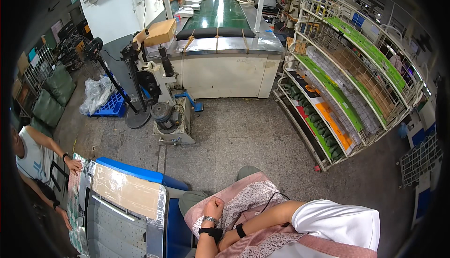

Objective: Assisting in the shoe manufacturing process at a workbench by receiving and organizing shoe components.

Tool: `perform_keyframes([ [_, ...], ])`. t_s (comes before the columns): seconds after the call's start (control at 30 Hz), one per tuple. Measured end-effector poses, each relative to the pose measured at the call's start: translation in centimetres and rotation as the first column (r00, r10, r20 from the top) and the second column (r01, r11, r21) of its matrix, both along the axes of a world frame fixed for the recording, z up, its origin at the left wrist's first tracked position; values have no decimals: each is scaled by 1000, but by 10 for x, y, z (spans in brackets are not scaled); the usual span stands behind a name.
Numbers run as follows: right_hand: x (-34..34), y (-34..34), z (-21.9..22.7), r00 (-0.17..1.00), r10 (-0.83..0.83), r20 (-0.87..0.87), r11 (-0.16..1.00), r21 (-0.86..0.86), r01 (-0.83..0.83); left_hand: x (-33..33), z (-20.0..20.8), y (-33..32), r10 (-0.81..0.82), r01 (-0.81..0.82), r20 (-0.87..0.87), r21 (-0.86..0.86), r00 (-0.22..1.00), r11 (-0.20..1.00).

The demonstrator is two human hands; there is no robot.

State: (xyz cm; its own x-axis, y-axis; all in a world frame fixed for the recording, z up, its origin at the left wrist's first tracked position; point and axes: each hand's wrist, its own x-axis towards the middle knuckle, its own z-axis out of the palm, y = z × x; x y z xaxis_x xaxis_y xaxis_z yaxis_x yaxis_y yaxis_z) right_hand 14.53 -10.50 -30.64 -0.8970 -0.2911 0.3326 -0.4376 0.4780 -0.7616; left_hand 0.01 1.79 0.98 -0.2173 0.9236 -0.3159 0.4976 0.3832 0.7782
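My left hand (214,208) is curled into a fist above the lap of a pink apron (255,190) with a patterned panel; nothing shows in it. A metal-strapped watch (210,219) and a black band (211,233) circle that wrist. My right forearm (269,219) crosses my body from a white sleeve. My right hand (227,240) is at my left forearm, its fingers hidden behind it. A thin black cord (273,199) curves over the apron. Left of my knees is a workbench with a tan, film-covered board (124,187) and a grey perforated panel (110,232).
Across the bench, another person's hands (73,165) rest on its far edge. Ahead stand a motorised machine (166,117), a fan on a stand (112,75) and a green conveyor (218,11). A wheeled wire rack (337,89) holds shoe parts at right. Blue crate (110,107) at left.
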Motion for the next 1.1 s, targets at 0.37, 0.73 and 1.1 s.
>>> perform_keyframes([
  [0.37,-23,45,228,961,259,101,869,-458,-187,-11,-7,-16,47,-47,-11,-17,999,999],
  [0.73,-25,53,237,932,300,205,904,-373,-210,-12,-14,-17,45,-45,1,-20,999,999],
  [1.1,-24,41,210,959,268,90,891,-401,-212,-13,-15,-18,40,-40,-23,-4,999,999],
])
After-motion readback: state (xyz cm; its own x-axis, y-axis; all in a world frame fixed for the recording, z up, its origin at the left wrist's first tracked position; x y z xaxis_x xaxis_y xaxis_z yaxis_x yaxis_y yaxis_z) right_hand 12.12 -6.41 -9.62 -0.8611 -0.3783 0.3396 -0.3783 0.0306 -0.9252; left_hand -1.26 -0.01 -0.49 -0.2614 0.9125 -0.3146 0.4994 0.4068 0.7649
